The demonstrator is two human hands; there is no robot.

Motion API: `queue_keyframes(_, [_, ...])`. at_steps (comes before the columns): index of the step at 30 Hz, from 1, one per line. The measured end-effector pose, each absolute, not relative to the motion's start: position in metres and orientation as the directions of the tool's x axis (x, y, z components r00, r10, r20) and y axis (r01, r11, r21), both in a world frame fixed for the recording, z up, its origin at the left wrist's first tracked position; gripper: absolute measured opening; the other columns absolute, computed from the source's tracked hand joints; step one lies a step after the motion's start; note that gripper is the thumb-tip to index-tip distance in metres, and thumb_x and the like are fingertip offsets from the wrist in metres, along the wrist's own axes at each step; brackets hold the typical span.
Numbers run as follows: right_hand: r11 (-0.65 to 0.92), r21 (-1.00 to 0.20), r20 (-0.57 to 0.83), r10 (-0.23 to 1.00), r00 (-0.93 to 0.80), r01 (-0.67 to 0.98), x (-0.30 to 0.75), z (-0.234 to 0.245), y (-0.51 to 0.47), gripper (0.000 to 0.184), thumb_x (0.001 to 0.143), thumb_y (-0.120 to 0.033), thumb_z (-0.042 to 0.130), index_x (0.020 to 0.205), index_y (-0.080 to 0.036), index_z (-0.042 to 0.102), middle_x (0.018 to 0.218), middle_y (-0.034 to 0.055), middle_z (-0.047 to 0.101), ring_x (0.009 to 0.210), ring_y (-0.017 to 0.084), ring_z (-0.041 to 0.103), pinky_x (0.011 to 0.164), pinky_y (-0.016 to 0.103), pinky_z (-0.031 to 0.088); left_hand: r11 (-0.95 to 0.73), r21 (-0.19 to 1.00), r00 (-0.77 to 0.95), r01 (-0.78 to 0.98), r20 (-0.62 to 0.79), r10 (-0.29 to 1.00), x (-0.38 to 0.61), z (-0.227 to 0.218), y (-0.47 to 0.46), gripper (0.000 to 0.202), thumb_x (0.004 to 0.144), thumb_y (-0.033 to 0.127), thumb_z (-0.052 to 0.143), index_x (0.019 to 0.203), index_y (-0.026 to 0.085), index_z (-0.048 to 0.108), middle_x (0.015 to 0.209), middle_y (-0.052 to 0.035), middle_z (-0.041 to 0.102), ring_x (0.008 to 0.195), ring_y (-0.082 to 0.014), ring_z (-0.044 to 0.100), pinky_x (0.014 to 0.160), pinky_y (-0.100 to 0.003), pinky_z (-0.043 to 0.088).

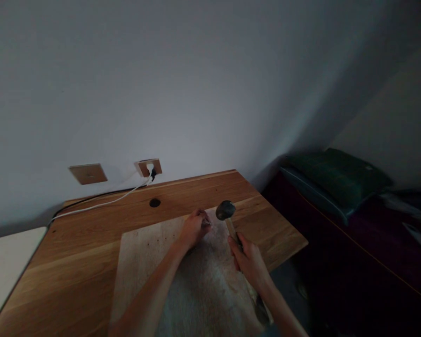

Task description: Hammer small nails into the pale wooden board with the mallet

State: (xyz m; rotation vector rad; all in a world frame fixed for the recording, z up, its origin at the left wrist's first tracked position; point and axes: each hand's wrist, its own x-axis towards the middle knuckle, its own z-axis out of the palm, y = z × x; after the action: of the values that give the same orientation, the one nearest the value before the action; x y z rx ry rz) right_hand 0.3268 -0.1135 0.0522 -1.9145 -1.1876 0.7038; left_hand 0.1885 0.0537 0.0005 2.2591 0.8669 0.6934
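My right hand [250, 262] grips the wooden handle of a hammer, whose dark rounded head [225, 210] is raised a little above the desk. My left hand [195, 227] rests fingers-down on a pale wooden board [140, 255], pinching something small and whitish at its fingertips [207, 223]; what it is I cannot tell. The hammer head hovers just right of those fingertips. A pale fluffy sheet [210, 290] covers the near part of the board under my forearms.
The board lies on a wooden desk [73, 276] against a grey wall. A cable hole [155, 202] is in the desk. A white cable [101, 203] runs to a wall socket [148, 167]. A dark bed with a green pillow [337, 180] stands to the right.
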Motion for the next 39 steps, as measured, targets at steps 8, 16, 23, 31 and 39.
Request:
queue_keyframes(8, [-0.27, -0.781, -0.075, 0.936, 0.344, 0.563, 0.32, 0.048, -0.115, 0.031, 0.095, -0.051, 0.037, 0.082, -0.024, 0.048, 0.046, -0.0074, 0.048, 0.038, 0.014, 0.052, 0.045, 0.024, 0.037, -0.615, 0.681, 0.664, 0.398, 0.248, 0.705, 0.19, 0.0, 0.056, 0.016, 0.082, 0.012, 0.067, 0.091, 0.021, 0.076, 0.113, -0.0074, 0.068, 0.105, -0.0219, 0.066, 0.098, -0.032, 0.05])
queue_keyframes(16, [-0.272, -0.737, -0.066, 0.94, 0.335, 0.619, 0.318, 0.046, -0.116, 0.031, 0.096, -0.047, 0.035, 0.086, -0.023, 0.052, 0.047, -0.0051, 0.05, 0.039, 0.016, 0.053, 0.049, 0.026, 0.039, -0.595, 0.7, 0.647, 0.395, 0.248, 0.721, 0.189, -0.002, 0.056, 0.018, 0.08, 0.01, 0.069, 0.092, 0.021, 0.077, 0.117, -0.0077, 0.067, 0.102, -0.0212, 0.067, 0.098, -0.032, 0.051])
queue_keyframes(23, [-0.267, -0.707, -0.048, 0.942, 0.333, 0.655, 0.317, 0.046, -0.116, 0.032, 0.096, -0.045, 0.033, 0.087, -0.022, 0.053, 0.05, -0.0025, 0.053, 0.041, 0.017, 0.055, 0.048, 0.026, 0.037, -0.611, 0.704, 0.656, 0.363, 0.273, 0.704, 0.19, -0.007, 0.059, 0.023, 0.077, 0.007, 0.069, 0.093, 0.021, 0.078, 0.115, -0.0068, 0.069, 0.101, -0.0211, 0.067, 0.097, -0.031, 0.052])
queue_keyframes(31, [-0.254, -0.713, -0.017, 0.938, 0.346, 0.653, 0.316, 0.045, -0.117, 0.029, 0.096, -0.044, 0.035, 0.083, -0.024, 0.052, 0.049, -0.0031, 0.052, 0.04, 0.017, 0.054, 0.048, 0.025, 0.036, -0.624, 0.686, 0.658, 0.373, 0.279, 0.699, 0.189, -0.005, 0.058, 0.021, 0.079, 0.007, 0.066, 0.089, 0.021, 0.078, 0.114, -0.0073, 0.068, 0.101, -0.0212, 0.067, 0.096, -0.032, 0.052])
queue_keyframes(39, [-0.243, -0.724, -0.012, 0.94, 0.341, 0.646, 0.314, 0.043, -0.116, 0.029, 0.096, -0.044, 0.034, 0.082, -0.023, 0.049, 0.048, -0.0031, 0.052, 0.039, 0.015, 0.053, 0.046, 0.024, 0.034, -0.602, 0.695, 0.642, 0.393, 0.261, 0.721, 0.189, -0.002, 0.055, 0.018, 0.08, 0.011, 0.069, 0.094, 0.02, 0.078, 0.118, -0.0091, 0.066, 0.098, -0.021, 0.069, 0.095, -0.032, 0.053])
